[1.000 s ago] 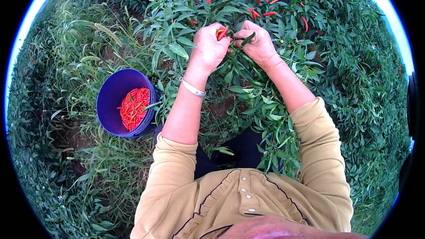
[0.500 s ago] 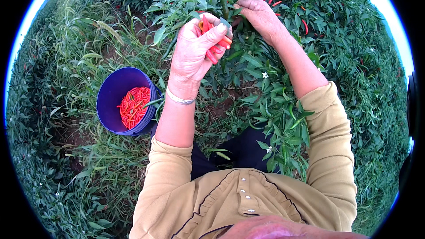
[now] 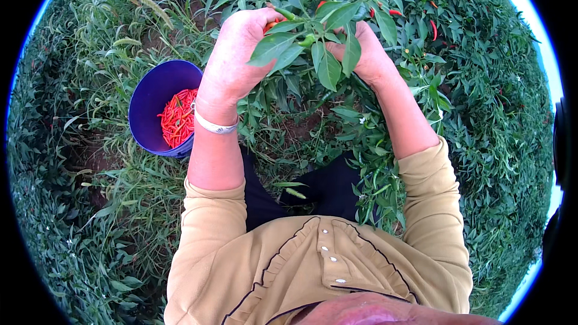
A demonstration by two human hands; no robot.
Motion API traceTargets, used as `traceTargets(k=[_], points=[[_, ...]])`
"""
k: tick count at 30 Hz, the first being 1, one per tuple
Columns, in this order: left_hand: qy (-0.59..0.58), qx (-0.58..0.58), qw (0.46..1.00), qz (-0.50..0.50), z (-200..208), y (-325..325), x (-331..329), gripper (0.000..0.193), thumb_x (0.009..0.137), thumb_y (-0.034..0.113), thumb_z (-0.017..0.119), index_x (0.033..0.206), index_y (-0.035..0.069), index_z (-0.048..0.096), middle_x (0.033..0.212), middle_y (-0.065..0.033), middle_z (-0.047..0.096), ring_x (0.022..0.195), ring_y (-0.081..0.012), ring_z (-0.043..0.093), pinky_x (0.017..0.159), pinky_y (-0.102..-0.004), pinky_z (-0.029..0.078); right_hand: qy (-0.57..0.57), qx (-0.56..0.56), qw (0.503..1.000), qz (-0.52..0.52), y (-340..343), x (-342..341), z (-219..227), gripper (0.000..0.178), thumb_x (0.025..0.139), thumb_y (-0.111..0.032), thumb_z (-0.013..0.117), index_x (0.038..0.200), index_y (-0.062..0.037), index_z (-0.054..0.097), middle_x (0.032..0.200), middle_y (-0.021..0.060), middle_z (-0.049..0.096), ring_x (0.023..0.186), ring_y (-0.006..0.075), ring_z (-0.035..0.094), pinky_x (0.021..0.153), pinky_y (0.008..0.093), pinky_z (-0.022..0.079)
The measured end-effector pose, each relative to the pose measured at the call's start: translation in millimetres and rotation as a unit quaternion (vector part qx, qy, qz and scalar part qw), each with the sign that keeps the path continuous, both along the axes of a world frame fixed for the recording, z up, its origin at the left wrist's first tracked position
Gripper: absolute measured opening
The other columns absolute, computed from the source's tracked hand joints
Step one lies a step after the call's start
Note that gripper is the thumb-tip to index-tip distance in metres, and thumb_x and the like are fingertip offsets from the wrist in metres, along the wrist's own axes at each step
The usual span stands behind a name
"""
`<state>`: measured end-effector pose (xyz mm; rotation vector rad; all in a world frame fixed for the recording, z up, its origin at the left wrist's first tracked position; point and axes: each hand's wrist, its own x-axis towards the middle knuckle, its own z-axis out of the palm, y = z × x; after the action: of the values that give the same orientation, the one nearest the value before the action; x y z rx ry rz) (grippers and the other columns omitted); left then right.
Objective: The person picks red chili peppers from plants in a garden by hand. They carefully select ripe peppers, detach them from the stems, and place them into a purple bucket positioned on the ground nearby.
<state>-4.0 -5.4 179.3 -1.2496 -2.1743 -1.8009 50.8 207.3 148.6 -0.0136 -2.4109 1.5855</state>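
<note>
Currently | left hand (image 3: 235, 57): curled round red peppers (image 3: 271, 25) | right hand (image 3: 370, 60): behind leaves (image 3: 329, 71), grip unclear

Hands (image 3: 233, 54) partly hidden by leaves (image 3: 329, 72), bucket (image 3: 149, 93) partly behind left forearm (image 3: 215, 159)

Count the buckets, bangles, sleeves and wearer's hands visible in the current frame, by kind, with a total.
Blue bucket: 1
Pale bangle: 1
Tan sleeves: 2
Hands: 2 (left hand, right hand)
Total: 6
Red peppers in the bucket overlap too much to count, so they are left out.
</note>
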Motion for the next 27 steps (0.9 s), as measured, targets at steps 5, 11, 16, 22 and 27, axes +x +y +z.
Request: traceTargets(k=[5,11,16,22,27], points=[[0.005,-0.102,0.994,0.028,-15,-7,-10,0.009,0.075,0.006,0.059,0.077,-0.003,0.057,0.057,-0.0136,0.049,0.051,-0.0185,0.047,0.054,-0.0314,0.043,0.148,0.23,0.96,0.069,-8,-4,-8,0.021,0.069,-0.004,0.072,0.089,-0.0049,0.067,0.082,0.0097,0.056,0.077,0.0287,0.057,0.069,0.0348,0.046],[-0.055,-0.22,0.974,0.004,-14,-12,-16,0.007,0.078,0.002,0.061,0.083,-0.002,0.061,0.064,0.0006,0.052,0.059,-0.0067,0.047,0.054,-0.0243,0.041,0.177,0.214,0.959,0.056,-2,-8,5,0.022,0.068,-0.001,0.072,0.089,0.0003,0.065,0.08,0.0081,0.055,0.076,0.0234,0.057,0.07,0.0302,0.046],[-0.032,-0.215,0.976,0.009,-14,-10,-12,0.005,0.075,0.002,0.059,0.077,0.0,0.055,0.059,-0.0025,0.047,0.054,-0.0081,0.046,0.051,-0.0266,0.041,0.032,-0.016,0.999,0.035,2,-4,8,0.011,0.074,-0.003,0.071,0.082,-0.0007,0.064,0.085,0.0013,0.059,0.078,0.0125,0.054,0.073,0.0287,0.045],[0.041,-0.038,0.997,0.058,-10,1,0,0.011,0.074,0.002,0.064,0.084,0.001,0.061,0.061,-0.0082,0.054,0.055,-0.013,0.052,0.054,-0.0273,0.043,0.047,-0.069,0.996,0.027,8,-6,-4,0.014,0.077,-0.01,0.072,0.086,-0.0034,0.063,0.084,0.0015,0.062,0.083,0.0136,0.054,0.075,0.0272,0.044],[-0.047,0.048,0.993,0.1,-7,-13,-14,0.011,0.077,0.004,0.067,0.089,0.001,0.066,0.067,-0.0027,0.058,0.061,-0.0065,0.052,0.058,-0.0224,0.044,0.027,-0.095,0.994,0.041,8,1,2,0.009,0.078,-0.006,0.068,0.085,-0.0025,0.064,0.082,0.0005,0.062,0.084,0.0108,0.053,0.077,0.0268,0.043]])
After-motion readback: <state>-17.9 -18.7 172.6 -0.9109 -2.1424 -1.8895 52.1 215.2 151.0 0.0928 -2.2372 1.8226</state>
